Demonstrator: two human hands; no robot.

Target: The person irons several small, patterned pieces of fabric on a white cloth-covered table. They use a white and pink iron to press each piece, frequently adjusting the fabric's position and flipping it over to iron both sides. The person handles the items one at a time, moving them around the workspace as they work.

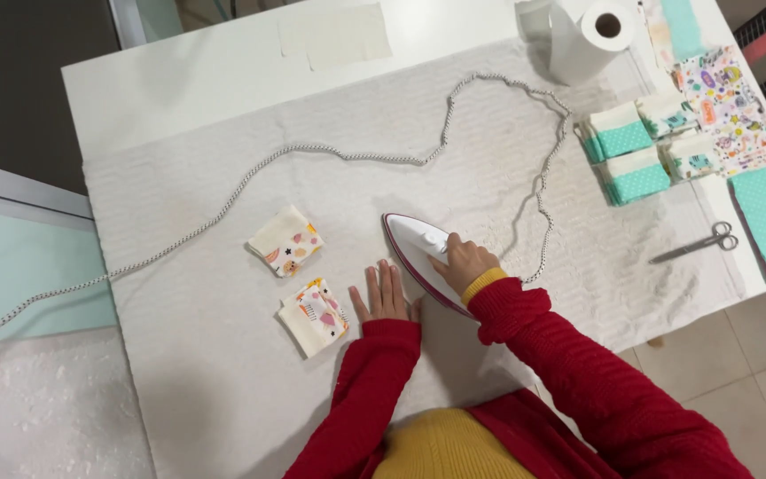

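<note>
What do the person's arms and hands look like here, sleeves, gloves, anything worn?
Both arms wear long red knit sleeves with a ribbed, textured weave. A mustard-yellow cuff shows under the red one at the right hand; none shows at the left hand. Both hands are bare: no gloves, and no rings or watch that I can make out.

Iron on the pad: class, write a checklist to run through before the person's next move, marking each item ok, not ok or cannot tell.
1. Right hand grips the iron: ok.
2. Left hand flat on the pad, apart from the iron's sole: ok, though close.
3. Cord clear of the iron's path: ok.
4. Fabric under the iron: cannot tell.
5. Two folded pieces lie aside: ok.
6. Scissors out of reach: ok.
</note>
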